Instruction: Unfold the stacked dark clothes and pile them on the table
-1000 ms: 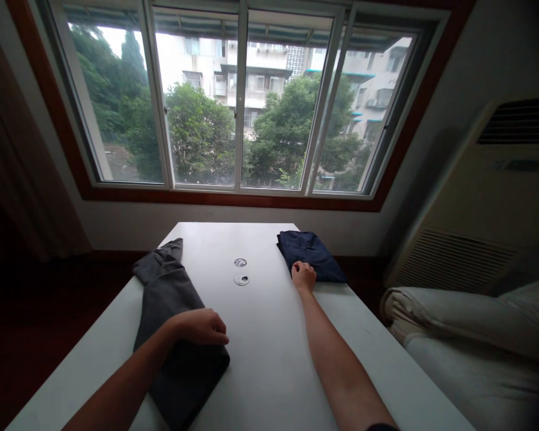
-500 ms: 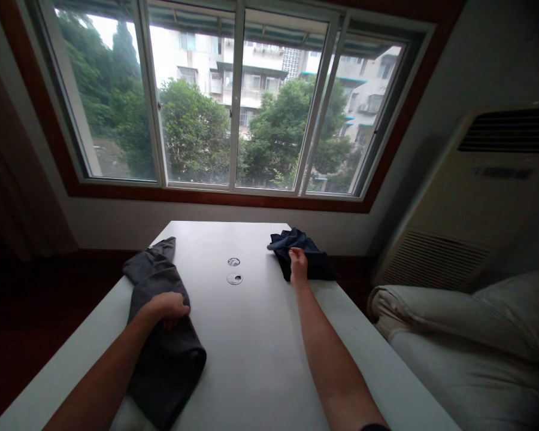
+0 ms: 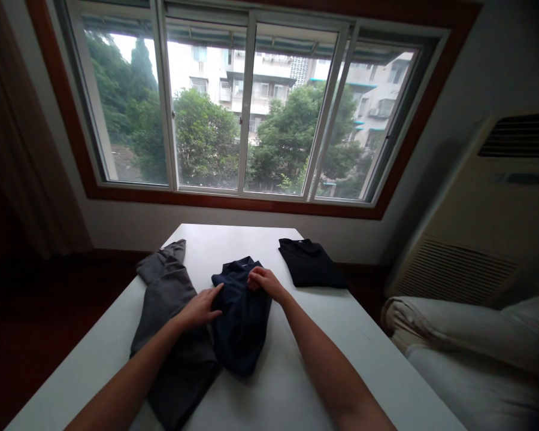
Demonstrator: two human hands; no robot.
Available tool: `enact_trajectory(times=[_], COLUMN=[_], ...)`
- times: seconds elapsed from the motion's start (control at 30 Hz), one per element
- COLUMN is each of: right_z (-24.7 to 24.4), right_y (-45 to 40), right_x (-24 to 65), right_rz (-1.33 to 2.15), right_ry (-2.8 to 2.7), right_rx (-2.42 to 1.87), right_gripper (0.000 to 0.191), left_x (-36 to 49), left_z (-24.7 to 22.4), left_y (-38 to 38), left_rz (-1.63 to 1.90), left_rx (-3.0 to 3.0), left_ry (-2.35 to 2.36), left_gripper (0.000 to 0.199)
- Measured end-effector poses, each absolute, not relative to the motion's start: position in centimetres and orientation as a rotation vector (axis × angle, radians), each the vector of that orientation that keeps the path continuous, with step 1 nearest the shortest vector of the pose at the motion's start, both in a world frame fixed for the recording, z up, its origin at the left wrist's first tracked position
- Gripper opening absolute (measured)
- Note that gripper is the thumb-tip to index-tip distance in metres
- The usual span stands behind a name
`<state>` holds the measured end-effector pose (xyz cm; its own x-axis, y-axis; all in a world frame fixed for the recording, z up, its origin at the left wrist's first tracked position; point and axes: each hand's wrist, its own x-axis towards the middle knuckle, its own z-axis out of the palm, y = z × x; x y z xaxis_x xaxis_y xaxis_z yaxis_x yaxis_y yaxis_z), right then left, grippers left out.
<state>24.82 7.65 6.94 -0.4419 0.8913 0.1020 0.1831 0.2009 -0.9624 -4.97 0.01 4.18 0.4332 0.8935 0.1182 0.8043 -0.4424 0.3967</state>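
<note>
A crumpled navy shirt (image 3: 241, 323), with what looks like a collar at its far end, lies in the middle of the white table (image 3: 291, 365). My right hand (image 3: 265, 282) has its fingers curled closed on the shirt's upper right part. Against the shirt's left edge rests my left hand (image 3: 203, 307), its thumb and fingers apart. Under and beside my left forearm, a dark grey garment (image 3: 166, 299), probably trousers, stretches along the table's left side. A folded black top (image 3: 313, 263) lies flat at the far right edge.
Beyond the table's far end is a wall with a wide window (image 3: 245, 120). A tall air conditioner (image 3: 467, 209) stands at the right, behind a pale cushioned seat (image 3: 458, 335). A curtain (image 3: 31, 137) hangs at the left.
My right hand has brought the navy shirt from the black top to the middle of the table, covering the round holes there. My left hand has let go of the grey garment and moved right.
</note>
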Motion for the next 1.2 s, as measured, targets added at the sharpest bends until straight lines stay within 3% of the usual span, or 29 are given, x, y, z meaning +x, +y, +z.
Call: enact_trajectory(times=[0.07,0.13,0.27,0.43,0.57,0.67,0.77,0.87,1.0,1.1,1.2], right_z=[5.5,4.3,3.4,3.8,4.3,4.4,4.3,4.0,3.8,4.4,5.6], right_y=[8.7,9.4,10.0,9.8,8.8,7.5,6.2,5.6,6.4,7.6,8.5], right_x=[26.1,27.7,29.3,28.0,26.2,24.3,22.3,20.8,20.9,22.8,25.6], right_rz=[0.850,0.646,0.498,0.405,0.323,0.224,0.177,0.271,0.458,0.910,1.447], right_ry=[-1.630,-1.536,-1.562,-1.729,-1.920,-2.065,-2.196,-2.309,-2.336,-2.147,-1.743], right_rx=[-1.278,-1.478,-1.715,-1.819,-1.842,-1.867,-1.868,-1.829,-1.687,-1.579,-1.456], right_gripper=[0.026,0.026,0.032,0.039,0.061,0.076,0.073,0.047,0.020,0.010,0.015], left_x=[-3.3,-2.1,-0.4,1.8,2.5,1.6,0.4,-0.3,-0.2,-1.0,-3.8], left_z=[3.6,3.7,6.4,14.8,20.9,22.7,22.9,22.9,23.6,24.5,25.8], left_y=[-0.6,-1.3,-3.1,-8.2,-13.6,-16.5,-17.4,-17.0,-16.3,-16.1,-16.5], left_rz=[0.499,0.512,0.374,0.218,0.191,0.080,-0.029,-0.108,-0.153,-0.169,-0.110], left_rx=[2.374,2.332,2.321,2.519,2.573,2.540,2.477,2.375,2.254,2.221,2.253], left_ry=[1.413,1.390,1.351,1.044,0.691,0.414,0.169,0.055,0.164,0.325,0.429], left_gripper=[0.088,0.079,0.057,0.032,0.022,0.013,0.016,0.029,0.021,0.031,0.037])
